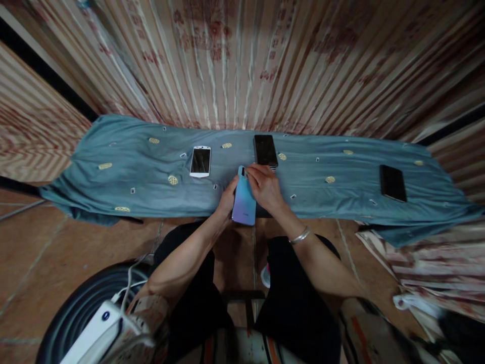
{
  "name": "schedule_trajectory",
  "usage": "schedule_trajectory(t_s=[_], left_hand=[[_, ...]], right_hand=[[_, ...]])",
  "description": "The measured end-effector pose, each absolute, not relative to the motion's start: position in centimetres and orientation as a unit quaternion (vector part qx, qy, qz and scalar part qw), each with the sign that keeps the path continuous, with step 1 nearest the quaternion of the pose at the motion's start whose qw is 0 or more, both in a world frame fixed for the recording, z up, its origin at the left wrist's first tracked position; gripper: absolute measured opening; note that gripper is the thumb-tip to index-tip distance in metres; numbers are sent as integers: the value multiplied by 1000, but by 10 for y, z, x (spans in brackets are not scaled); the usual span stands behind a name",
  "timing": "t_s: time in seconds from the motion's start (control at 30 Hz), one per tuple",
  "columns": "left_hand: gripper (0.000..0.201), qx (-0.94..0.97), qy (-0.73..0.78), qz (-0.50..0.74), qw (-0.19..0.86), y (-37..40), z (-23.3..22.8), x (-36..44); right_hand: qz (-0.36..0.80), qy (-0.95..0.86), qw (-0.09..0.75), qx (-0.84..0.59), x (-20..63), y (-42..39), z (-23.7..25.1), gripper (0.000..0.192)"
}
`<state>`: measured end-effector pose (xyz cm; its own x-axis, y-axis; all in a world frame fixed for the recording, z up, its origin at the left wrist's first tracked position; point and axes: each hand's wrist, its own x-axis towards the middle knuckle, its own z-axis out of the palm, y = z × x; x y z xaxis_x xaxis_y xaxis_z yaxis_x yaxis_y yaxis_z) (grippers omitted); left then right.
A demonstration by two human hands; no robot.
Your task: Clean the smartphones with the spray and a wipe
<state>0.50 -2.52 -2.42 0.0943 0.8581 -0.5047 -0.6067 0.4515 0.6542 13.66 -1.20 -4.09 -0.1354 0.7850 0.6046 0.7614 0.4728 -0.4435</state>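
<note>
1. The left hand grips the gradient phone along its left edge, fingers wrapped behind it, holding it firmly.
2. The right hand rests on the phone's right side, fingertips pinched narrowly at the upper corner near the camera; whether they hold anything small there I cannot tell.
3. The phone sits back-up, blue fading to lilac, at the near edge of the teal cloth, partly overhanging toward the person's lap.
4. Its long axis runs away from the person, tilted slightly left at the top; the camera end points to the far wall.
5. A silver bangle circles the right wrist.
6. Just beyond the hands lies a black phone, screen up.
7. Left of it is a white phone; well to the right lies another dark phone.
</note>
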Motion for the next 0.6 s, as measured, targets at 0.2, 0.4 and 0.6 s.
schedule_trajectory(t_s=[0.2,0.4,0.6], left_hand=[[16,142,438,515,723,-23,-30,4],[18,154,422,515,730,-22,-16,2],[17,171,408,525,727,-20,-20,-3]], right_hand=[[27,-750,398,-528,139,-9,-40,33],[19,-742,380,-552,146,-8,-45,31],[0,-743,386,-546,148,-7,-49,30]])
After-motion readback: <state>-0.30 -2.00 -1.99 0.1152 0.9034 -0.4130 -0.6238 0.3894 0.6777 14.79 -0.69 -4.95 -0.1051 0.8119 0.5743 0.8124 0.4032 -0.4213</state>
